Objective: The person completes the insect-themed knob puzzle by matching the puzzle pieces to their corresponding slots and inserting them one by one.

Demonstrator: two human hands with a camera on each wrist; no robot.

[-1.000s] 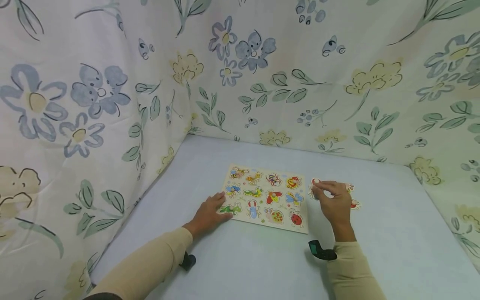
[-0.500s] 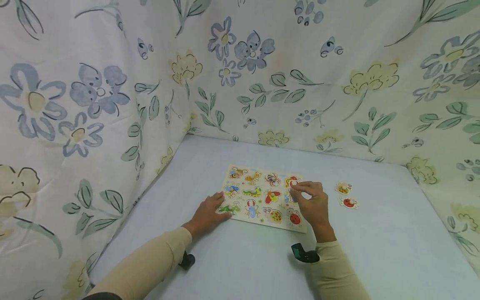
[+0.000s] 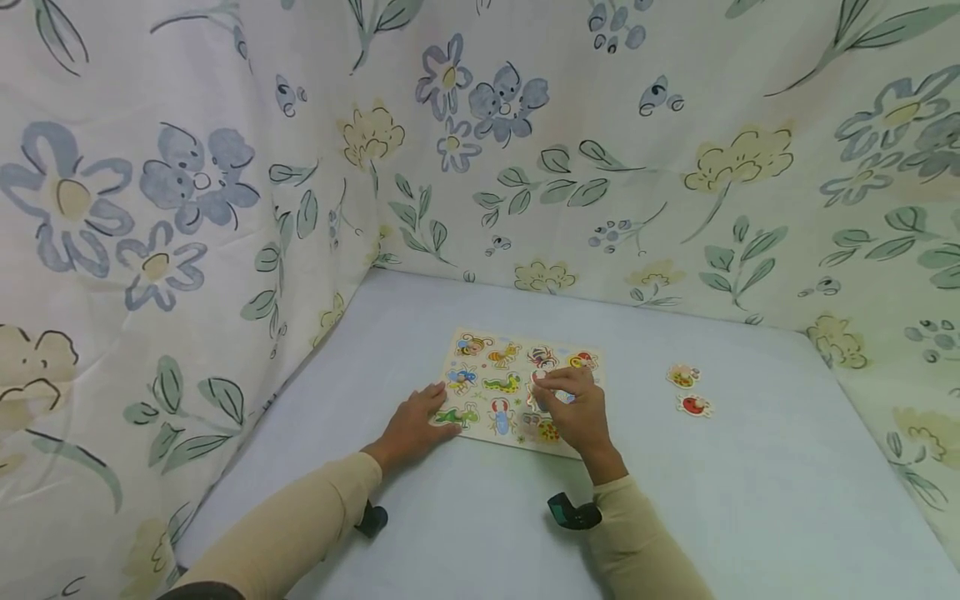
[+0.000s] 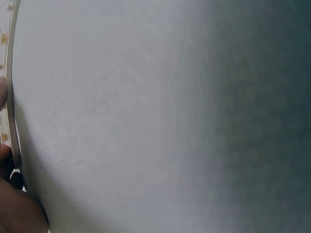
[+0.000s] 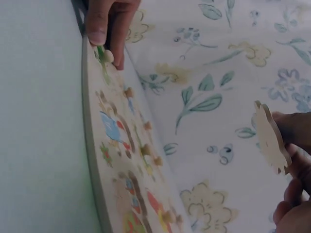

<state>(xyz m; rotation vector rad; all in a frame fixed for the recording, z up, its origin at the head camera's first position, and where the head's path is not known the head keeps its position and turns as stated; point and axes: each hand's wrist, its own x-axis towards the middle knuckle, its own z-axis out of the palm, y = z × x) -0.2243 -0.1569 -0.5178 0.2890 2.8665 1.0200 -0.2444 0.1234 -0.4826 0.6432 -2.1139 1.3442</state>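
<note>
A wooden peg puzzle board (image 3: 487, 438) with insect pictures lies flat on the table. My left hand (image 3: 412, 425) rests on its left near corner, thumb and fingers touching the board. Above the board's right half my right hand (image 3: 573, 408) pinches a puzzle piece (image 3: 537, 388) with red pincers, apart from the board. In the right wrist view that piece (image 5: 269, 138) shows its bare wooden back. The printed blue beetle recess (image 3: 501, 417) lies left of my right hand. Knobs stand on several seated pieces, such as the green insect (image 5: 103, 60). My right hand hides some pictures.
Two loose pieces lie to the right of the board: a snail piece (image 3: 684, 376) and a red ladybird piece (image 3: 695, 406). The pale table (image 3: 465, 517) is bordered at the back and left by a flowered cloth (image 3: 450, 208).
My right hand has carried the pincered piece leftward from beside the board to over it, uncovering the two loose pieces. My left hand has stayed on the corner.
</note>
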